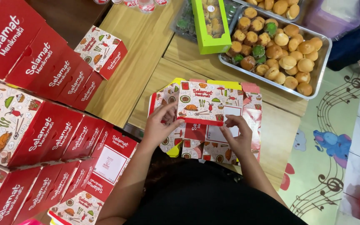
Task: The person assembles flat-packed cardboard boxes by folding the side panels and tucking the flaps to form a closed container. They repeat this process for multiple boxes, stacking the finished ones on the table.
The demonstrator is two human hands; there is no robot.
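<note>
Now your left hand (158, 126) and right hand (238, 135) pinch the flat box (207, 104) with closed fingers; folded red boxes (42, 125) crowd its left, a pastry tray (281, 50) sits beyond.

rows of folded red boxes (51, 121) stacked at left. metal tray (324, 62) of round brown and green cakes at upper right on wooden tabletop (138, 54). green carton (210, 26) just beside tray. patterned floor mat (330, 146) at right.
</note>
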